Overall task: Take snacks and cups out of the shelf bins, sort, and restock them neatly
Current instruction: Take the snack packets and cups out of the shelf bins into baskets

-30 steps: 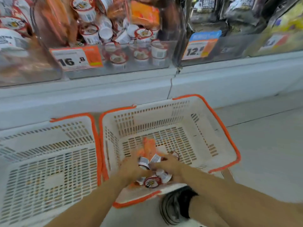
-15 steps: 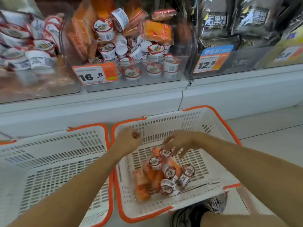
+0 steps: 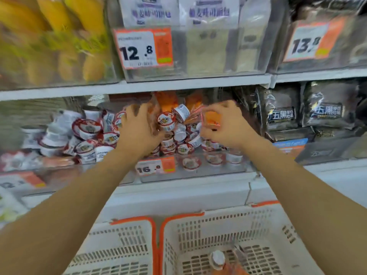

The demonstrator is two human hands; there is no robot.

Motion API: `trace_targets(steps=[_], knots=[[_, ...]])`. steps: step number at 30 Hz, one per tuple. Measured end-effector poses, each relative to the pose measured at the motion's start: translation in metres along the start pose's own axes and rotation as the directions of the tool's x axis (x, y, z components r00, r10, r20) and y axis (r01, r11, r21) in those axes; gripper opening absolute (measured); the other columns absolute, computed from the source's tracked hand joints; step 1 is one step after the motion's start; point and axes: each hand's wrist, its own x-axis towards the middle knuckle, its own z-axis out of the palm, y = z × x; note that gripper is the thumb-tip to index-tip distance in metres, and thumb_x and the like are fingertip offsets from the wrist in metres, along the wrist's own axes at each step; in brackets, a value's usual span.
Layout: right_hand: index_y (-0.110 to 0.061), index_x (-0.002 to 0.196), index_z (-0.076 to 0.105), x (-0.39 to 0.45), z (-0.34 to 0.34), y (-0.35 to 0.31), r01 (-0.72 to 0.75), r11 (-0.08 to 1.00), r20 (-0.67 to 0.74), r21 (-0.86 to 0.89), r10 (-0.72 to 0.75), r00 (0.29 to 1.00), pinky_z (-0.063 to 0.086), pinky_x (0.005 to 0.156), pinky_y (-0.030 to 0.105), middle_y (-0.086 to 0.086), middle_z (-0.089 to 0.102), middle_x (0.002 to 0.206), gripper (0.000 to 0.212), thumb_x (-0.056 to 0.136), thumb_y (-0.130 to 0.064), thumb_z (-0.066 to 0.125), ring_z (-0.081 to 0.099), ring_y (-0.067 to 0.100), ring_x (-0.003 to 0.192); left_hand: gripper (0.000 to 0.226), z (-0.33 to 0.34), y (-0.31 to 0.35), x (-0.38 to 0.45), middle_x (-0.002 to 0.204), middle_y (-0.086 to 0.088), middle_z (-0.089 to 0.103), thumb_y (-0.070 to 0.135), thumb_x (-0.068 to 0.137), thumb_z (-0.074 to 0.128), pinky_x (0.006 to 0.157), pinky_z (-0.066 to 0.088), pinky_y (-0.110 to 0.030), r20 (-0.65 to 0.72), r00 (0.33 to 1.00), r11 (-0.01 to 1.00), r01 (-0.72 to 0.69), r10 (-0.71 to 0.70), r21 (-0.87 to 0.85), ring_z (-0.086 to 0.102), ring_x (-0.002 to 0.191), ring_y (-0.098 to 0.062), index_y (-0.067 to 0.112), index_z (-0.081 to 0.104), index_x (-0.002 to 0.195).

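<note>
**Both hands deep in the cup bin**

Far left on the upper shelf, yellow packets (image 3: 53, 36) are seen behind clear plastic, badly blurred. Below them, a heap of small white cups with red-rimmed lids (image 3: 87, 135) is piled in the left bin of the lower shelf.

Next, the left hand (image 3: 139, 130) is reached into the middle bin (image 3: 198, 173), its fingers spread and bent over the pile; whether a cup is actually gripped cannot be told, as the fingertips are hidden among the packs. Just beside it, one cup (image 3: 166, 120) is seen tilted, lid facing out, on top of more cups (image 3: 182, 139), with orange snack packs (image 3: 166, 100) standing behind. A price tag reading 16.8 (image 3: 155, 166) is fixed to the bin's front, and a tag reading 12.8 (image 3: 143, 48) is fixed on the shelf above.

To the right, an orange packet (image 3: 212, 119) is pinched by the right hand (image 3: 228, 128), thumb and fingers curled round it, at the bin's right side. Further right, dark packs (image 3: 282, 114) are stacked in the neighbouring bin, under a 13.8 tag (image 3: 309, 42).

Down at the bottom, two white baskets with orange rims are set side by side: the left basket (image 3: 123, 251) and the right basket (image 3: 258, 225), in which one cup (image 3: 217, 259) and something orange are partly seen at the frame's edge.
</note>
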Motion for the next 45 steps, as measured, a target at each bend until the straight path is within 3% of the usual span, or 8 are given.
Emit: trace_targets(steps=[6,16,20,25,31,36,39,45], knots=[[-0.045,0.155,0.018,0.038,0.037,-0.002,-0.053,0.997,0.055,-0.049,0.056,0.997,0.017,0.119,0.063,0.012,0.000,0.166,0.111,0.067,-0.058,0.085,-0.005,0.043,0.152,0.094,0.009,-0.014,0.031,0.119,-0.020,0.062,0.078,0.065,0.063,0.096,0.044,-0.048,0.122,0.990,0.987,0.049,-0.068,0.154,0.053,0.117,-0.044,0.023,0.033,0.134],[-0.033,0.140,0.050,0.060,0.055,0.007,0.020,0.995,-0.082,-0.093,-0.027,0.996,0.045,0.104,0.046,0.009,0.035,0.131,0.080,0.070,-0.058,0.082,0.041,0.032,0.124,0.081,0.030,0.017,0.042,0.123,-0.013,0.054,0.059,0.070,0.080,0.088,0.053,-0.048,0.094,0.988,0.989,-0.130,0.124,0.064,0.057,0.109,-0.039,0.029,0.044,0.137],[-0.041,0.152,0.031,0.060,0.053,0.001,0.066,0.953,-0.061,-0.296,-0.088,0.994,0.036,0.109,0.056,0.015,0.026,0.145,0.093,0.074,-0.054,0.080,0.025,0.040,0.135,0.044,0.040,0.018,0.048,0.131,-0.013,0.050,0.040,0.086,0.071,0.089,0.054,-0.048,0.123,0.982,0.945,-0.174,0.145,0.275,0.058,0.111,-0.039,0.026,0.062,0.126],[-0.048,0.146,0.041,0.062,0.071,-0.008,0.093,0.943,0.192,-0.319,-0.032,0.981,0.004,0.115,0.071,0.003,0.008,0.165,0.070,0.084,-0.050,0.074,-0.011,0.049,0.149,0.058,0.036,0.011,0.040,0.143,-0.011,0.045,0.048,0.076,0.080,0.097,0.052,-0.047,0.142,0.982,0.984,-0.140,0.123,0.114,0.055,0.119,-0.035,0.029,0.063,0.128],[-0.024,0.103,0.074,0.066,0.054,0.003,0.164,0.955,-0.030,-0.248,-0.177,0.984,0.025,0.112,0.037,0.001,0.065,0.124,0.014,0.091,-0.021,0.067,0.055,0.024,0.120,0.068,0.023,0.010,0.028,0.148,-0.009,0.039,0.043,0.078,0.081,0.104,0.046,-0.041,0.182,0.976,0.990,-0.131,0.119,0.052,0.051,0.127,-0.033,0.029,0.054,0.139],[-0.032,0.138,0.043,0.055,0.039,0.010,0.049,0.981,-0.041,-0.189,-0.058,0.997,0.041,0.105,0.045,0.010,0.039,0.138,0.078,0.073,-0.039,0.085,0.037,0.036,0.129,0.038,0.023,0.010,0.012,0.133,-0.007,0.052,0.032,0.091,0.070,0.095,0.050,-0.036,0.040,0.993,0.991,-0.106,0.109,-0.080,0.065,0.102,-0.030,0.029,0.064,0.128],[-0.048,0.154,0.015,0.052,0.041,0.013,-0.041,0.938,0.109,-0.344,0.083,0.991,0.020,0.115,0.066,0.014,0.006,0.163,0.113,0.067,-0.055,0.086,0.004,0.046,0.148,0.046,0.021,0.008,0.006,0.133,-0.010,0.050,0.032,0.092,0.067,0.098,0.049,-0.038,0.055,0.994,0.991,-0.094,0.100,-0.095,0.064,0.106,-0.032,0.032,0.056,0.137],[-0.046,0.149,0.039,0.057,0.048,0.023,-0.079,0.950,-0.036,-0.301,0.072,0.997,0.033,0.114,0.058,0.013,0.036,0.157,0.068,0.093,-0.018,0.067,0.026,0.042,0.143,0.060,0.016,0.007,0.009,0.139,-0.009,0.051,0.022,0.084,0.067,0.099,0.046,-0.032,0.234,0.972,0.983,0.046,-0.003,-0.180,0.060,0.113,-0.029,0.035,0.045,0.138]])
